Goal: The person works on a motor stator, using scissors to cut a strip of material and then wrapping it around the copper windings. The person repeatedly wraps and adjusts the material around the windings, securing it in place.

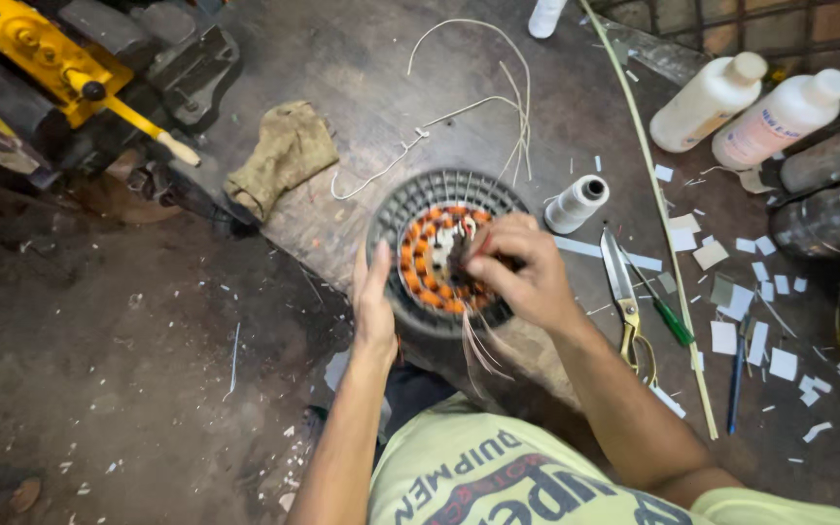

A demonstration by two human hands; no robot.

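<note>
Workbench [362, 78]: right hand [522, 272] hides stator [439, 255] centre.

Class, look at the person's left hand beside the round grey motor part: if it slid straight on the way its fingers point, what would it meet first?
Probably bare dark workbench top; the left hand points up-frame along the round grey ribbed stator housing, with thin white wire beyond.

Stator [437, 255] centre behind fingers [498, 255] (right hand)

My one view comes from the camera on my head, looking almost straight down past my chest at the bench [362, 87], close enough that both forearms fill the lower frame; floor shows left of my left grip [373, 301].
</note>
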